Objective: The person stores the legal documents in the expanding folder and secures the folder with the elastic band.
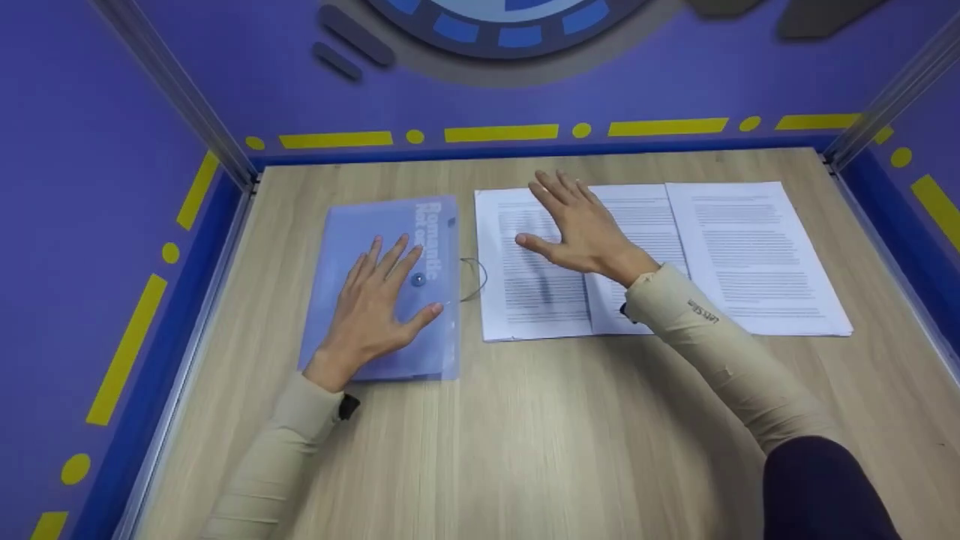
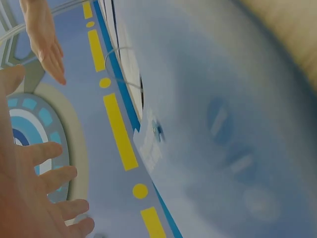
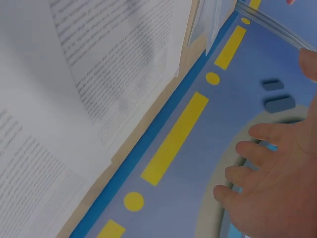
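Observation:
A translucent blue document folder (image 1: 436, 345) with pale lettering and a round button (image 1: 418, 279) lies flat on the left of the table. Over it hovers my left hand (image 1: 367, 304), palm down with fingers spread; the left wrist view shows a gap between that hand and the folder (image 2: 208, 173). A thin cord loop (image 1: 484, 281) sticks out from the folder's right edge. My right hand (image 1: 585, 229), fingers extended and holding nothing, is raised above printed papers (image 1: 532, 319). These papers (image 3: 114, 64) lie side by side and partly overlap, with another printed sheet (image 1: 757, 255) at the right.
The wooden table (image 1: 510, 450) carries the folder and papers towards its far side. Blue panels (image 1: 480, 97) with yellow dashes enclose it at the back and both sides. Metal corner posts (image 1: 202, 112) stand at the back.

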